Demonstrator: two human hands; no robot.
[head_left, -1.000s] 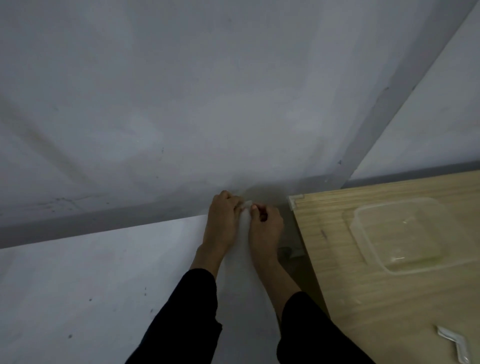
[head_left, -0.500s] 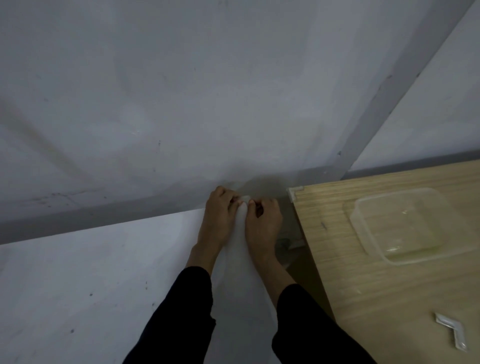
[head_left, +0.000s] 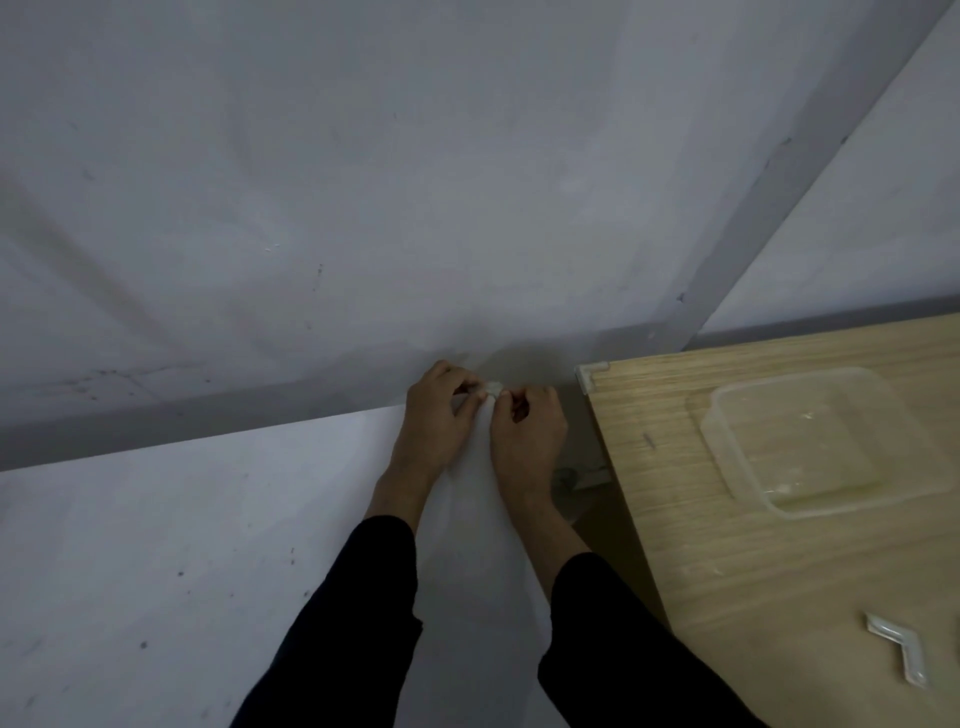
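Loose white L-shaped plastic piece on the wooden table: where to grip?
Likely from above: fingers pinch one straight leg of the white L-shaped plastic corner piece across its narrow width. It lies flat and low on the wooden table, leaving no underside to reach.

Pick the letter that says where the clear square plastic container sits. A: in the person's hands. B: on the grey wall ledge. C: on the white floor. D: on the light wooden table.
D: the clear square plastic container sits on the light wooden table, apart from the left hand and right hand, which pinch a small translucent piece.
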